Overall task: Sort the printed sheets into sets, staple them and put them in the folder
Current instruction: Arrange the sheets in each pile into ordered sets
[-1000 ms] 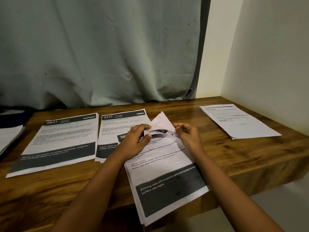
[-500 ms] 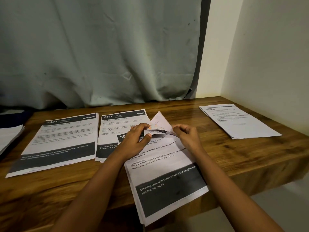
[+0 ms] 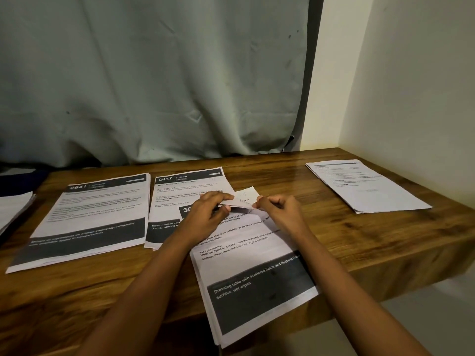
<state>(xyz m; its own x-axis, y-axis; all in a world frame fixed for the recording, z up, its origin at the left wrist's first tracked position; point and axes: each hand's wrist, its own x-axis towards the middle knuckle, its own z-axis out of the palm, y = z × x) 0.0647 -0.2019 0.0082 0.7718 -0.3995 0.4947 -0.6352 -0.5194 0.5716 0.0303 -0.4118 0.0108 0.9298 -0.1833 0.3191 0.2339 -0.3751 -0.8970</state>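
Note:
A stack of printed sheets with a dark footer band lies in front of me, hanging over the table's near edge. Its top right corner is folded over. My left hand pinches the fold from the left and my right hand pinches it from the right. Two more sets lie to the left: one headed 2641 and one headed 2437, partly under the front stack. No stapler or folder shows.
The wooden table meets a white wall on the right. Another white stack lies at the far right. More sheets stick in at the left edge. A grey curtain hangs behind.
The raised corner of the front stack has been folded lower and flatter between my two hands. My hands stayed close together at the fold.

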